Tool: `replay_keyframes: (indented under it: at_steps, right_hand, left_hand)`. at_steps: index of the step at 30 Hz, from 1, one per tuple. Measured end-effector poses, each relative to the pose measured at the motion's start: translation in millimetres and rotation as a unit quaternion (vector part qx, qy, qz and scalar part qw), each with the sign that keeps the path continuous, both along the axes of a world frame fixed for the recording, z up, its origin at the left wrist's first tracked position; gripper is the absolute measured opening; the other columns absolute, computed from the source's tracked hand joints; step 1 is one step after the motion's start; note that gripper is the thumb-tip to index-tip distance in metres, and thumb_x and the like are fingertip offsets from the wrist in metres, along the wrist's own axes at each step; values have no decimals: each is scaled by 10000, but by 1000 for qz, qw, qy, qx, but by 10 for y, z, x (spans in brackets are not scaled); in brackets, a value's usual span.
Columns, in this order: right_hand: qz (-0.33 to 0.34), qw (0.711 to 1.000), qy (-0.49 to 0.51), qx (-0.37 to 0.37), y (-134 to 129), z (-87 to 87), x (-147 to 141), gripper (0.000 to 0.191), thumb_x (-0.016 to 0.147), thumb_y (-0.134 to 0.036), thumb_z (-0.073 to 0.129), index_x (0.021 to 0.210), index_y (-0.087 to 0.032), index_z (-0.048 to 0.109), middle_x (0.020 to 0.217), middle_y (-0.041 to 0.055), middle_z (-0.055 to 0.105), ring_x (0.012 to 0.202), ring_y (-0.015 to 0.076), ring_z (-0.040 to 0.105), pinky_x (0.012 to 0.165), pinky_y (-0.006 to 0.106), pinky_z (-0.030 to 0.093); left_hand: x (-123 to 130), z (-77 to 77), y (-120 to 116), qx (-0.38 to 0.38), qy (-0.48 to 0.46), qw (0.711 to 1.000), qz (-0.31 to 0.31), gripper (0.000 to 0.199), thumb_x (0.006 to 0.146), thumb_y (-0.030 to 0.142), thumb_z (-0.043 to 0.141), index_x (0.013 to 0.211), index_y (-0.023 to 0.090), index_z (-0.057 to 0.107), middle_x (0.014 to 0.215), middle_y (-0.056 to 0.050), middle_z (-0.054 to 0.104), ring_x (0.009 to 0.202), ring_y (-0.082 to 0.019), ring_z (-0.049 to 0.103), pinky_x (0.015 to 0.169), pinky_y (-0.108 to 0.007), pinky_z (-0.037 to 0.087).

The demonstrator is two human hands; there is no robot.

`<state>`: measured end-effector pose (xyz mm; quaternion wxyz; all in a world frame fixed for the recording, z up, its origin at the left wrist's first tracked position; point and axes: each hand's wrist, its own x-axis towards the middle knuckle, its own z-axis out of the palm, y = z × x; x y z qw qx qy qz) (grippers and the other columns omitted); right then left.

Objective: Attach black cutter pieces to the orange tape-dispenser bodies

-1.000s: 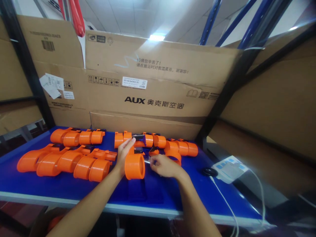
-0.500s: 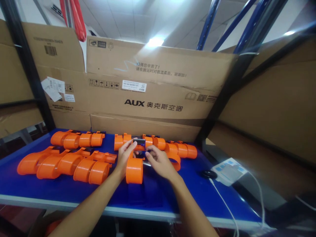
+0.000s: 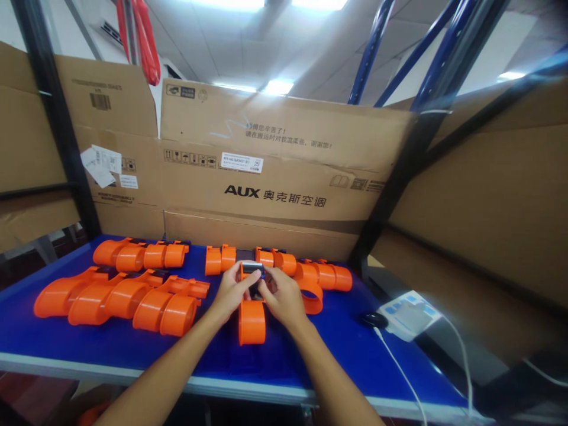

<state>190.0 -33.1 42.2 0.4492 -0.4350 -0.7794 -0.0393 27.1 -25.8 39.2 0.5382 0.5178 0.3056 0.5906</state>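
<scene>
Both hands meet over the middle of the table at an orange plastic tape dispenser [image 3: 252, 323], its round, drum-like ring hanging toward me. My left hand [image 3: 232, 291] is closed on the dispenser's upper end from the left, the thumb lying on a black strip [image 3: 252, 268]. From the right, my right hand [image 3: 279, 294] pinches the same end near a small dark blue part; its fingertips partly hide what they grip. Just behind the hands stand more orange dispensers [image 3: 284, 262], and a loose orange ring [image 3: 313, 297] lies beside my right hand.
Rows of orange dispensers [image 3: 122, 296] fill the left of the blue table [image 3: 213, 367]. At the right are a black oval object [image 3: 373, 320] and a white-and-blue device [image 3: 409, 315] with white cables. A cardboard wall [image 3: 195, 195] closes off the back, with dark posts [image 3: 381, 201] at the sides.
My right hand has come in against the dispenser's upper end, closing its gap to my left hand. The left thumb now presses onto the black strip. The dispenser sits slightly further right and lower.
</scene>
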Motion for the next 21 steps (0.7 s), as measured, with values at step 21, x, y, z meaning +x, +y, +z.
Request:
replay_keyframes:
  at_steps: [21]
  right_hand:
    - [63, 997, -22, 25, 41, -83, 18, 279, 953, -229, 516, 1220, -187, 584, 996, 91, 678, 852, 215, 661, 738, 312, 547]
  left_hand:
    - [-50, -27, 39, -6, -26, 998, -49, 481, 722, 467, 830, 1051, 169, 645, 462, 99, 461, 331, -53, 361, 386, -194, 314]
